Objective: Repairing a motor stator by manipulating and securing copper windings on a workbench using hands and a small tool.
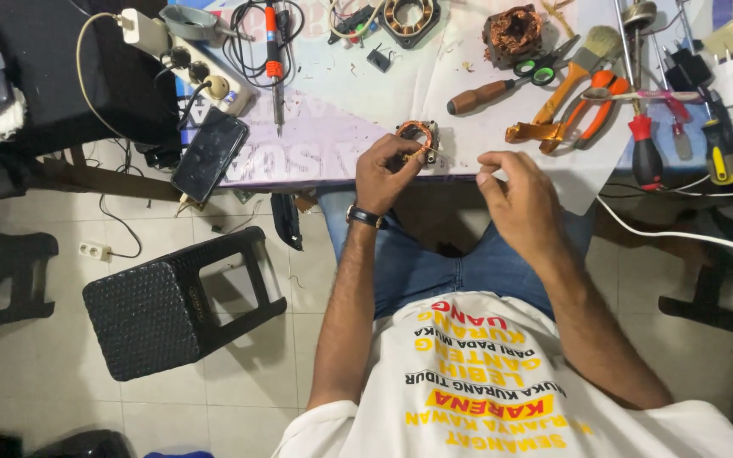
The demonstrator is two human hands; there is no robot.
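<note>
Winding step: left hand (388,170) pinches small stator w/ copper coil (417,136) at surface (341,110) edge; right hand (515,199) closed, seemingly on thin wire (barely visible). Next needs steady tension.

left hand (386,170) covers lower half of coil (416,136) | fingertip grip unclear | wire to right hand (519,199) too thin to trace | right pinch hidden behind knuckles | tools (638,17) at top edge cut off | white cable (689,236) runs off right edge | stool (176,301) part shadowed
</note>
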